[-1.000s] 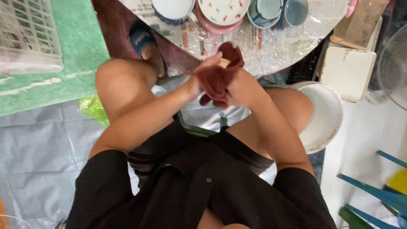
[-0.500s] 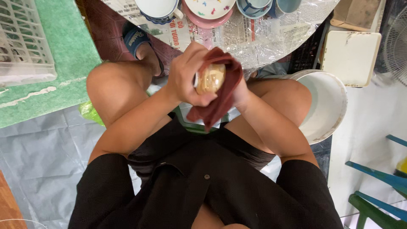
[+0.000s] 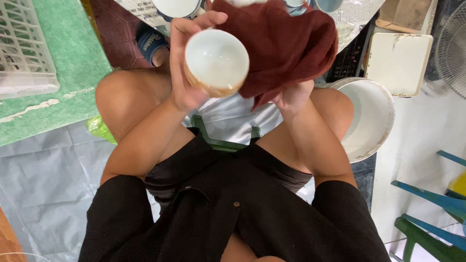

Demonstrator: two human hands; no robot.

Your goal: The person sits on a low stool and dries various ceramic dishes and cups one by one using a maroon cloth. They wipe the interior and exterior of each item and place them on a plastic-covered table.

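Observation:
My left hand (image 3: 187, 73) grips a small round bowl (image 3: 216, 60), white inside with a tan outer rim, its opening turned toward me. My right hand (image 3: 291, 94) is mostly hidden under a dark red cloth (image 3: 284, 43) that it holds up beside and behind the bowl. Both hands are raised above my bare knees. I sit low in black clothes over a green stool (image 3: 223, 138).
A white bucket (image 3: 371, 116) stands by my right knee, with a white square lid (image 3: 398, 63) beyond it. Bowls and cups (image 3: 177, 7) sit on a round tray ahead. A white plastic crate (image 3: 24, 48) rests on a green mat at left. Blue and green chair legs (image 3: 427, 213) at lower right.
The hands have lifted closer to the camera. The bowl, earlier wrapped in the cloth, is now out of it in my left hand with its white inside showing.

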